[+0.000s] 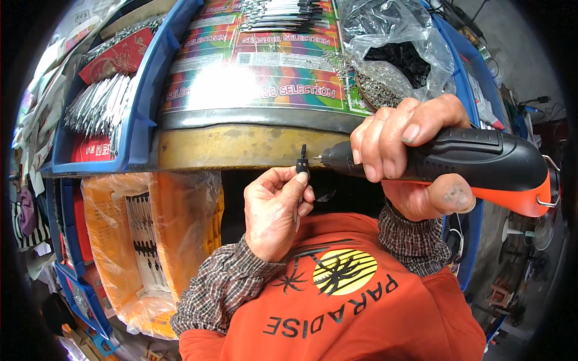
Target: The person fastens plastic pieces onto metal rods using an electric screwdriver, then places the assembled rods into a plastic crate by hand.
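Between the thumb and fingers of my left hand (274, 204) is a small black part (302, 166) with a narrow stem pointing up and small holes or screw heads on its face. My right hand (415, 144) grips a black and orange electric screwdriver (475, 153), held level just right of it. The driver's metal bit (320, 160) points left at the small black part, close by it; I cannot tell whether they touch. Both hands are at the near edge of the worktable, above its worn yellow strip (235, 147).
Small metal pieces (379, 89) lie by a clear plastic bag (385, 24) with black parts. Slim silvery pieces (283, 15) are stacked at the back. A blue bin (144, 102) of thin white and silver strips stands left. Below it sits a plastic-lined orange crate (165, 228).
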Available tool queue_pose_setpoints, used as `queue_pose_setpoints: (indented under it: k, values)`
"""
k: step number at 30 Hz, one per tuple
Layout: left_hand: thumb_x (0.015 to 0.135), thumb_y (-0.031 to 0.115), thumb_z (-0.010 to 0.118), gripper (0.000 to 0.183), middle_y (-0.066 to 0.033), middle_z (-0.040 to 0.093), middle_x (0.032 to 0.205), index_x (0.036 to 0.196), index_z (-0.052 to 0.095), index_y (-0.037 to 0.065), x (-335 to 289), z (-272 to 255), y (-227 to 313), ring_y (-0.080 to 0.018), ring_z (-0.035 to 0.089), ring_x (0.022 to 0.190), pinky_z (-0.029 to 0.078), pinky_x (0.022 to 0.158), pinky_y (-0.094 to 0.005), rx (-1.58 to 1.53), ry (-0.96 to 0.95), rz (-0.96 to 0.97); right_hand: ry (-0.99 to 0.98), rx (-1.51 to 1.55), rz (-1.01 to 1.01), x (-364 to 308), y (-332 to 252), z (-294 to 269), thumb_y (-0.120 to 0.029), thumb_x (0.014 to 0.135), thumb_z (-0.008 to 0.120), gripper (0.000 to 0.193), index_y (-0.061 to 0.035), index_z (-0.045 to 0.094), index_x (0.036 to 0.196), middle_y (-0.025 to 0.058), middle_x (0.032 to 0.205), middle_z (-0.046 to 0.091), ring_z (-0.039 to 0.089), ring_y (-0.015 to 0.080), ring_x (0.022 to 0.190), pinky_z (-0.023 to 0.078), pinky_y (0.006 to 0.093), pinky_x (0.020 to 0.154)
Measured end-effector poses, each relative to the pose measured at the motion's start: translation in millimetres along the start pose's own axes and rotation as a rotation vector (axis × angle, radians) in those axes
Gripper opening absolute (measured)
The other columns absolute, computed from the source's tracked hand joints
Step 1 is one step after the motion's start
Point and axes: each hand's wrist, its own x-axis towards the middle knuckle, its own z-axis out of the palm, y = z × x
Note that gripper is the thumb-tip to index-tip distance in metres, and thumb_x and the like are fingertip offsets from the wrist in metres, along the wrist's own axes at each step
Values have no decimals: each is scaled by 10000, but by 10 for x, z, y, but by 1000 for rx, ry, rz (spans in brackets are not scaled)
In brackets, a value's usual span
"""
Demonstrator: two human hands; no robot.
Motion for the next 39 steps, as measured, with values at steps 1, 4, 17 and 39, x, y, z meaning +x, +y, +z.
queue_pose_setpoints:
  k: [1, 4, 17, 39]
  values:
    - [851, 22, 517, 66, -68, 535, 647, 877, 517, -39, 1, 9, -5, -83, 430, 480, 351, 430, -187, 10, 11, 8, -11, 6, -1, 2, 4, 1, -564, 726, 605, 579, -58, 420, 937, 21, 665, 491, 506, 133, 533, 429, 293, 554]
    - [852, 33, 522, 75, -63, 535, 637, 877, 516, -37, 8, 10, -23, -78, 429, 471, 345, 420, -182, 29, 29, 12, -4, 30, 36, -13, 10, 15, -559, 728, 606, 574, -58, 420, 937, 20, 665, 490, 506, 131, 534, 429, 291, 551]
    - [857, 55, 529, 91, -60, 535, 632, 873, 508, -32, 6, 2, -17, -58, 412, 456, 306, 385, -170, 40, 26, -8, 37, 16, 45, -3, 90, 66, -580, 727, 581, 580, -58, 423, 923, 8, 641, 476, 497, 118, 518, 428, 274, 526]
    - [850, 57, 543, 99, -68, 535, 667, 880, 511, -32, -7, -18, -16, -79, 445, 519, 345, 432, -180, 31, 8, 1, -408, 182, 125, 205, 106, -117, -482, 662, 713, 575, -57, 439, 935, 30, 661, 501, 523, 153, 574, 430, 307, 580]
